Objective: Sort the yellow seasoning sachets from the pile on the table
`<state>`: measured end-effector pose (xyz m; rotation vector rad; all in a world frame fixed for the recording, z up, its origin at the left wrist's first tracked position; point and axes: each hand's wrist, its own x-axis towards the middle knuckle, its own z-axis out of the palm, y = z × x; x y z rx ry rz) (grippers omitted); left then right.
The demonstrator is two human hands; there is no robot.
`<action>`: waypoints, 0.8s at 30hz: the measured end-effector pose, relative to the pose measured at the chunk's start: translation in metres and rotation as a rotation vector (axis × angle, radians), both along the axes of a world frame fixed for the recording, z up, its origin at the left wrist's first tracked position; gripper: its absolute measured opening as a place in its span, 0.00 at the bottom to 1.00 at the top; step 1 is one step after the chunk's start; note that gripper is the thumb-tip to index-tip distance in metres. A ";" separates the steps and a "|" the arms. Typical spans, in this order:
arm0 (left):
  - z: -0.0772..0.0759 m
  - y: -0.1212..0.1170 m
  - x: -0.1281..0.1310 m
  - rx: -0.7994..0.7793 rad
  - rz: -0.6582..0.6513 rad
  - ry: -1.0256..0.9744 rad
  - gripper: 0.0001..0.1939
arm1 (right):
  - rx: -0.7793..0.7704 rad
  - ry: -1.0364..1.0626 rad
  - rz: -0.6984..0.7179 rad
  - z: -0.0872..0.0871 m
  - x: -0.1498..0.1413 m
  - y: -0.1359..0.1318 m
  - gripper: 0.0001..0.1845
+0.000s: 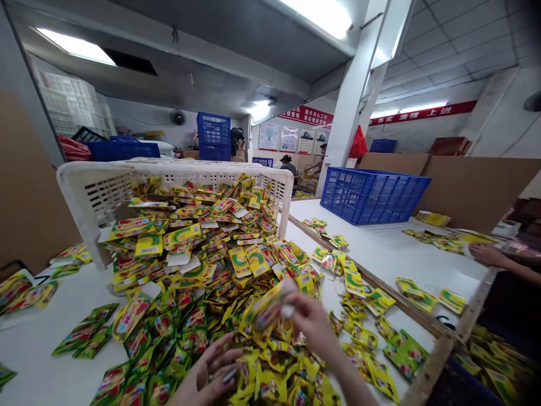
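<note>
A big heap of small yellow, green and red sachets (203,282) spills out of a tipped white plastic crate (84,192) onto a white table (393,254). My right hand (310,321) is raised over the heap and pinches a yellow sachet (266,307), blurred by motion. My left hand (211,372) lies flat on the sachets at the near edge, fingers spread, touching the packets under it.
A blue crate (372,194) stands at the back right on the table. Another person's hand (486,254) rests on the far right table by loose sachets. A wooden strip (380,282) divides the table. Cardboard walls flank both sides. People stand far behind.
</note>
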<state>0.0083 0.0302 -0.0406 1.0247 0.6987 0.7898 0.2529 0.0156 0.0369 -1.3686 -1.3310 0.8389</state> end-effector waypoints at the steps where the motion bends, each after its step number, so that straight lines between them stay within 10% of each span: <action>1: 0.000 0.002 0.002 -0.003 0.042 0.030 0.38 | 0.069 -0.101 -0.216 0.013 0.026 0.003 0.18; 4: -0.002 0.006 0.003 0.127 0.156 0.255 0.29 | 0.159 -0.583 -0.624 0.039 0.084 0.016 0.26; 11: 0.007 0.002 -0.006 0.627 0.236 0.665 0.09 | -0.007 -0.799 0.016 -0.005 0.020 0.000 0.13; 16: 0.011 -0.002 -0.008 0.830 0.306 0.943 0.17 | -0.127 -0.846 0.141 -0.035 -0.008 -0.017 0.15; 24: -0.004 0.005 -0.008 0.822 0.291 0.940 0.22 | -0.031 0.085 -0.690 -0.101 0.069 -0.090 0.16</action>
